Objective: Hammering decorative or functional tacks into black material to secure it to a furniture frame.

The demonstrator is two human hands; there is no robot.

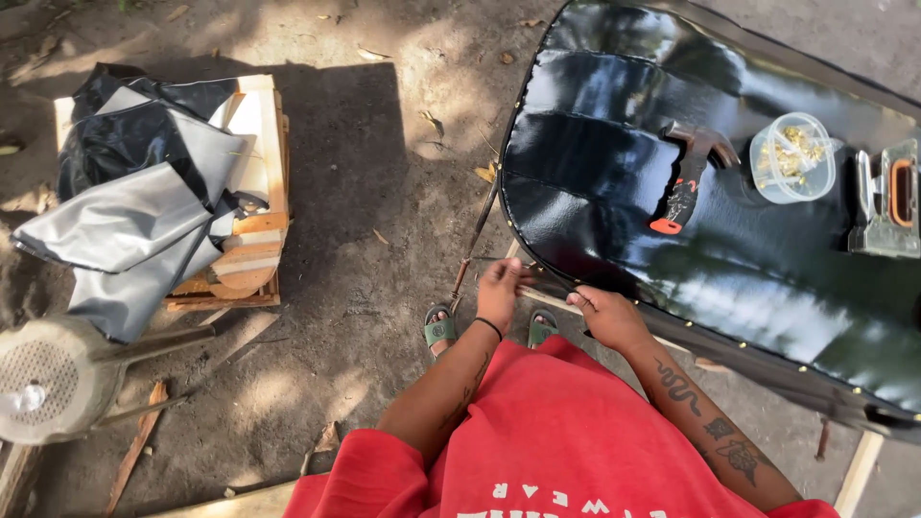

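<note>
Risk, my judgement: glossy black vinyl-covered panel [672,192] edge slips from pinch, cover goes slack and wrinkles near row of brass tacks [743,341]; hammer with black-and-orange handle [686,182] and clear plastic tub of tacks [791,156] lie loose on sloped top, could slide off.

My left hand [499,293] bent down at panel's near corner, fingers pinching edge strip. My right hand [606,315] just beside, knuckles up, fingers curled under rim; exact grip hidden. Panel directly ahead, over green sandals [441,329].

Count at the upholstery bench

You have two hands [499,293] [606,317] in view, one hammer [686,182], one clear tub of tacks [791,158], one stapler [887,201], one black panel [614,125], two green sandals [440,329] [541,328], one wooden crate [259,259]
</note>
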